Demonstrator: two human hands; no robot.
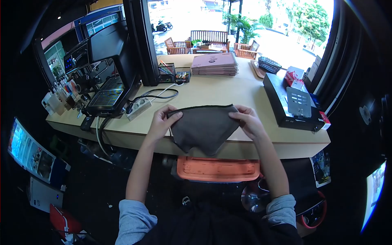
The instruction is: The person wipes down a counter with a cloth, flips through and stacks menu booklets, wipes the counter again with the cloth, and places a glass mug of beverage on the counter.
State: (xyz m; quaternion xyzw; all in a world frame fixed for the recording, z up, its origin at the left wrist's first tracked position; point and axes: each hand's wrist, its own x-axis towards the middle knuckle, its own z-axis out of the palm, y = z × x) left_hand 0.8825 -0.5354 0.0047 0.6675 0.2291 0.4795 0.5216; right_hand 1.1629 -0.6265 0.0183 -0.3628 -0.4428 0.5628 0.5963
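Observation:
A dark grey cloth [204, 128] with a black edge hangs stretched between my two hands, above the front edge of the wooden counter [228, 92]. My left hand [164, 121] pinches its upper left corner between thumb and fingers. At the upper right corner, my right hand [248, 119] grips it the same way. The top edge is pulled nearly straight, while the lower part droops in loose folds over the counter's front.
An espresso machine [108, 77] and a power strip [139, 108] stand left. Behind are a pen organizer [173, 74] and stacked pink menus [214, 65]. A black cash drawer [290, 104] sits right. Below the counter is an orange lid [218, 169].

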